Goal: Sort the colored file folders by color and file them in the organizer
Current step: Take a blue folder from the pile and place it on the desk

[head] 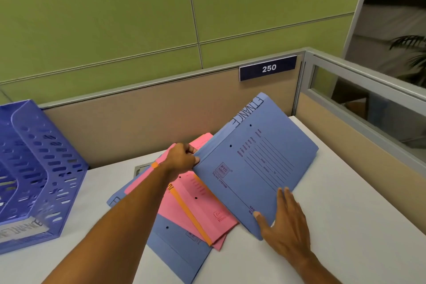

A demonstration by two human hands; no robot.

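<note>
White worktop (334, 214), bounded at rear by a beige partition (161, 117) carrying a sign (268, 67) reading 250. Blue perforated organizer (34, 164) stands at left edge, well apart from the folders. Blue folder (258, 164) marked FINANCE is tilted up, lower edge on the worktop. Left hand (183, 157), grip closed on its left edge. Right hand (283, 221), grip open, fingers flat against its lower corner. Pink folders (196, 205) with orange bands lie beneath, on another blue folder (177, 249).
</note>
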